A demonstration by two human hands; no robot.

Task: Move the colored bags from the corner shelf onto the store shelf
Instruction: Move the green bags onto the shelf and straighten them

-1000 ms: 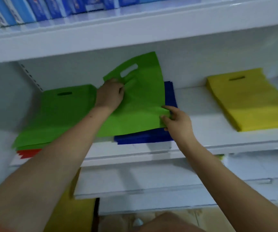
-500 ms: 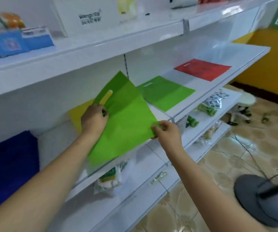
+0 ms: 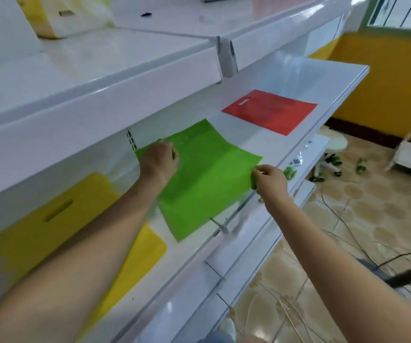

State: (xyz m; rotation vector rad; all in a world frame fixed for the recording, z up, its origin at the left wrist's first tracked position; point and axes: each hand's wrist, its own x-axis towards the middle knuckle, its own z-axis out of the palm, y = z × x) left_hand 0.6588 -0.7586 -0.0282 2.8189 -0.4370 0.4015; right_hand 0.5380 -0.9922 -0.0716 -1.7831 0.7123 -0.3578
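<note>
Tiled floor (image 3: 348, 243), yellow wall (image 3: 385, 82), white stool (image 3: 333, 147).

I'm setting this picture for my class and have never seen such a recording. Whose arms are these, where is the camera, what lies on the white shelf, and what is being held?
No machine here: a person wears a camera on the head, looking down at their own hands. On the white store shelf lie a yellow bag nearest and a red bag farther along. Between them the left hand and right hand hold a green bag by opposite edges, low over the shelf.
</note>
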